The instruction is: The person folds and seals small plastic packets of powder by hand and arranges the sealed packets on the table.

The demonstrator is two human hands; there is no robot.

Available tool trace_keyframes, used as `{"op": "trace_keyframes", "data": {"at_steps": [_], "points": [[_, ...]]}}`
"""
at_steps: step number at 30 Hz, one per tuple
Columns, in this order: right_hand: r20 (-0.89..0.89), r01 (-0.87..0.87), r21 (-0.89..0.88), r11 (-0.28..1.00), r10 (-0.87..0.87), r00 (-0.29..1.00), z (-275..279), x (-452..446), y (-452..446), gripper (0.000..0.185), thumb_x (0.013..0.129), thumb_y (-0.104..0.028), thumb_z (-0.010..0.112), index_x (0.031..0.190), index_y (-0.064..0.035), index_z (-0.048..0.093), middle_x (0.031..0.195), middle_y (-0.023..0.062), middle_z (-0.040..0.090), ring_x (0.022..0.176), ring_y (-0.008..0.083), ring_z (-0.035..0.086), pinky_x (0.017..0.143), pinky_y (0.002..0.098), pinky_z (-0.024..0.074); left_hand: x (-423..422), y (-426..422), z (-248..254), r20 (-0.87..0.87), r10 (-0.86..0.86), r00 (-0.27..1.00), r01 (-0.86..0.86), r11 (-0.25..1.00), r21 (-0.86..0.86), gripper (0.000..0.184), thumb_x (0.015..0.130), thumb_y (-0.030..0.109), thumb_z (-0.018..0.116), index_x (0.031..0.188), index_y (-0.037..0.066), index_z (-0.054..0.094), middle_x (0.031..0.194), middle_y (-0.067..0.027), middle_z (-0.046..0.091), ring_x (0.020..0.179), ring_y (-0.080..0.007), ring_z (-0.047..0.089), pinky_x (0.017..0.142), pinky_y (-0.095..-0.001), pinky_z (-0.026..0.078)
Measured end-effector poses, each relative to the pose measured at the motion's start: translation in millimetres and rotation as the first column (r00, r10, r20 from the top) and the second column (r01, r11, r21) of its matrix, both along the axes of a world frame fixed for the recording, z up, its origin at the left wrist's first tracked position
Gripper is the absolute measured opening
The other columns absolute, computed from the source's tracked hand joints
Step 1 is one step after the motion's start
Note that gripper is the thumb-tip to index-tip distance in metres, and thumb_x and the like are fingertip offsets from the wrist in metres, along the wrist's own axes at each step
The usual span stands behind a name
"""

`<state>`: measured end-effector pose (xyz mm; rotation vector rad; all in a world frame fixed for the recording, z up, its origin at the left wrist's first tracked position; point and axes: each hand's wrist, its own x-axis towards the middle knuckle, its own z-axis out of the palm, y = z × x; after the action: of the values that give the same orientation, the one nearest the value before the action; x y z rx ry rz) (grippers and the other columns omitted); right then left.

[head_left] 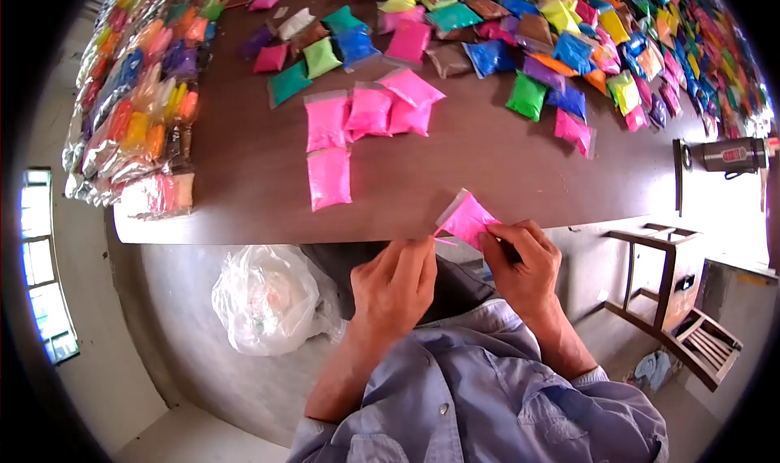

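Holds pink packet [467,218] in grip of right hand [526,268], thin pink strip [444,241] in left hand [393,286]; appears midway through this one, beside grouped pink packets [327,120] on counter [244,158].

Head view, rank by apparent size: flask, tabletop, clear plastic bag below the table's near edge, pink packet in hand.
1. Tabletop
2. Clear plastic bag
Unranked: flask and pink packet look too close, packet partly covered.

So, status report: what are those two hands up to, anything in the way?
Right hand pinching pink packet. Left hand at its edge, grip unclear. Other pink packets lie apart, not blocking.
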<state>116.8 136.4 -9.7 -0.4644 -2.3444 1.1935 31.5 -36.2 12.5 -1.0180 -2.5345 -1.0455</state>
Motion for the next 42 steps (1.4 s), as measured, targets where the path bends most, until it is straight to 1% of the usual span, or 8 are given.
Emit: {"op": "trace_keyframes", "data": {"at_steps": [7,11,16,20,23,24,34,42], "points": [[-0.063,-0.066,0.248,0.967,0.084,0.994,5.9,-6.4,4.1,0.026,0.075,0.0,0.082,0.099,-0.0058,0.073,0.103,0.0097,0.064,0.079,0.0255,0.067,0.066,0.0346,0.0537,9.4,-52.7,7.0,-0.01,0.202,0.979,-0.201,0.977,0.077,0.014,0.085,-0.001,0.074,0.096,0.005,0.068,0.071,-0.0048,0.061,0.054,-0.0181,0.059,0.047,-0.0304,0.043],[0.014,-0.136,0.339,0.931,0.139,0.99,11.8,0.8,8.8,0.031,0.077,0.002,0.075,0.107,-0.0067,0.074,0.112,0.0115,0.065,0.093,0.0287,0.067,0.074,0.0373,0.0553,-11.8,-99.6,-4.2,0.184,0.522,0.833,-0.552,0.809,0.204,0.006,0.095,0.007,0.071,0.095,0.001,0.069,0.077,0.0011,0.06,0.062,-0.0048,0.047,0.056,-0.0232,0.04],[0.142,-0.343,0.54,0.768,0.319,0.937,17.3,1.0,11.0,0.04,0.083,-0.002,0.066,0.122,-0.0059,0.071,0.132,0.013,0.063,0.122,0.034,0.059,0.104,0.0495,0.0461,-62.9,-147.4,-17.0,0.232,0.634,0.738,-0.674,0.709,0.207,0.014,0.099,0.014,0.069,0.098,0.0,0.069,0.079,0.0021,0.059,0.071,-0.005,0.049,0.064,-0.0216,0.043],[0.172,-0.386,0.553,0.738,0.353,0.92,-0.1,1.0,0.0,0.041,0.087,-0.004,0.066,0.128,-0.0007,0.067,0.142,0.0136,0.059,0.134,0.0326,0.054,0.113,0.0502,0.0384,-117.0,-160.5,-27.4,0.161,0.666,0.728,-0.683,0.688,0.245,0.011,0.096,0.013,0.07,0.094,0.002,0.071,0.077,-0.001,0.064,0.066,-0.0081,0.052,0.061,-0.0269,0.045],[0.205,-0.369,0.56,0.742,0.308,0.929,2.2,0.5,-8.7,0.043,0.086,-0.004,0.068,0.128,-0.0009,0.067,0.141,0.0133,0.059,0.134,0.0323,0.054,0.113,0.0498,0.038,-152.1,-158.5,-49.5,0.044,0.597,0.801,-0.587,0.769,0.254,0.009,0.095,0.012,0.07,0.095,0.003,0.072,0.076,-0.0043,0.065,0.064,-0.0111,0.056,0.062,-0.0283,0.047],[0.207,-0.369,0.561,0.74,0.306,0.929,3.3,-0.3,-9.0,0.043,0.086,-0.004,0.068,0.128,-0.0009,0.067,0.141,0.0133,0.059,0.134,0.0323,0.054,0.113,0.0498,0.038,-152.9,-150.9,-44.8,0.04,0.636,0.771,-0.633,0.759,0.15,0.007,0.094,0.01,0.07,0.094,0.003,0.071,0.074,-0.007,0.065,0.061,-0.014,0.058,0.061,-0.0298,0.048],[0.055,-0.286,0.6,0.747,0.318,0.947,5.7,-44.6,-20.2,0.034,0.078,-0.008,0.08,0.112,-0.0045,0.076,0.122,0.0088,0.069,0.112,0.0278,0.066,0.096,0.0424,0.0511,-146.1,-146.5,-45.0,0.041,0.634,0.772,-0.625,0.746,0.229,0.004,0.093,0.007,0.07,0.093,0.003,0.068,0.072,-0.0059,0.064,0.059,-0.014,0.058,0.059,-0.0299,0.047],[0.022,-0.306,0.586,0.75,0.363,0.931,4.1,-100.5,-51.0,0.035,0.078,-0.012,0.081,0.112,-0.007,0.075,0.124,0.0056,0.068,0.114,0.0265,0.064,0.095,0.0415,0.0503,-145.3,-146.3,-44.3,0.044,0.652,0.757,-0.645,0.734,0.215,0.003,0.092,0.006,0.069,0.094,0.004,0.068,0.075,-0.007,0.066,0.06,-0.0161,0.059,0.06,-0.0302,0.048]]}}
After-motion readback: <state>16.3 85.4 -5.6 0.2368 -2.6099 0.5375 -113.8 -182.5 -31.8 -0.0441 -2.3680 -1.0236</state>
